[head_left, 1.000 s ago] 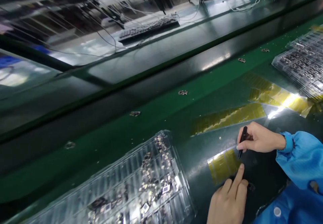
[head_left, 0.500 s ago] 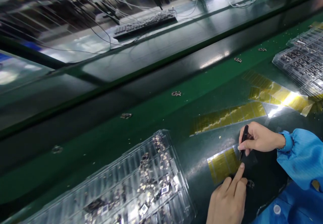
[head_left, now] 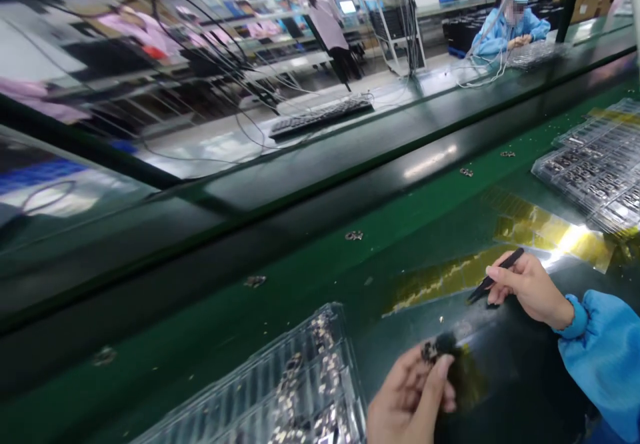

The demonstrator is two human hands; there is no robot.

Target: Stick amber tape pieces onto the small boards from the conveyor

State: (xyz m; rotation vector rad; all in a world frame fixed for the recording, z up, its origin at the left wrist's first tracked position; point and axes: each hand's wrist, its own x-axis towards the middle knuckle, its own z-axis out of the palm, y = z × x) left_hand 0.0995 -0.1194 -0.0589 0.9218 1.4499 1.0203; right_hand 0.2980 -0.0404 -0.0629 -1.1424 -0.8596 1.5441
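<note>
My left hand point(head_left: 410, 397) is raised above the green bench and pinches a small dark metal part point(head_left: 436, 349) between thumb and fingers. My right hand point(head_left: 525, 287), in a blue sleeve, grips black tweezers point(head_left: 493, 277) whose tips point left, lifted off the surface. Beneath the hands lies a yellow tape sheet point(head_left: 467, 374), partly hidden by the part and blurred. A clear plastic tray point(head_left: 280, 397) with several small metal parts sits to the left of my left hand.
More yellow tape strips point(head_left: 550, 234) lie at the right. Stacked clear trays point(head_left: 595, 171) stand at the far right. Loose small parts point(head_left: 354, 235) rest along the green belt. A keyboard point(head_left: 320, 116) and cables lie on the far bench. A person in blue point(head_left: 510, 24) works beyond.
My left hand has left the tape sheet and lifted a small part. My right hand raised the tweezers off the sheet, turning them sideways. The camera tilted up.
</note>
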